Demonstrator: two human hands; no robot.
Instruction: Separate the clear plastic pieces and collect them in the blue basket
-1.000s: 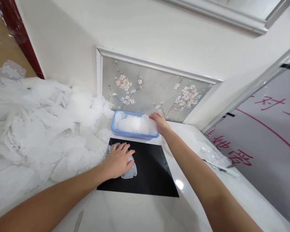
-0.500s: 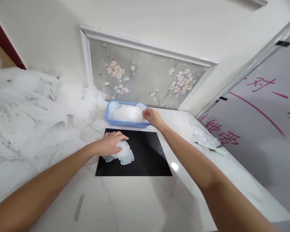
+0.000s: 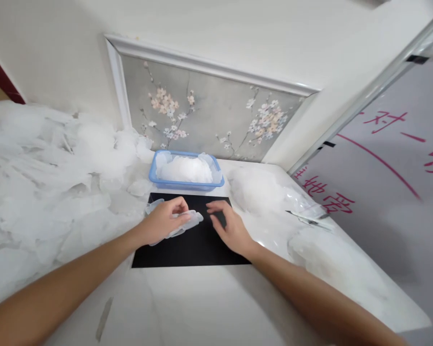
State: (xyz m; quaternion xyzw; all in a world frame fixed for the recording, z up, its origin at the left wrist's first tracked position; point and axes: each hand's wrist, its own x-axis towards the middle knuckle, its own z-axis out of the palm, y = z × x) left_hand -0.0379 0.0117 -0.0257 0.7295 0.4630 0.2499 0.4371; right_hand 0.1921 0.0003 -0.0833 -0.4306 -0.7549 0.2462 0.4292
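Note:
Over the black mat [image 3: 198, 252], my left hand [image 3: 162, 221] is closed on some thin, translucent whitish pieces [image 3: 187, 222] with rounded edges; their exact kind I cannot make out. More of the same pieces lie under and behind that hand. My right hand [image 3: 231, 226] hovers over the right part of the mat, thumb and fingers apart, nothing between them. A small gap separates its fingertips from the pieces. Just behind the mat stands a blue plastic basket [image 3: 187, 185] filled with a heap of white translucent pieces [image 3: 189, 169].
A large mound of translucent white pieces [image 3: 65, 192] covers the left side of the white table [image 3: 159, 307]. Clear plastic bags [image 3: 260, 190] lie at the right, near a thin pen-like item [image 3: 308, 220]. A framed flower panel [image 3: 209, 105] and a whiteboard [image 3: 386, 192] border the table.
My right hand has come back from the basket to above the mat and opened. My left hand has lifted and tilted the translucent pieces. The view has shifted slightly.

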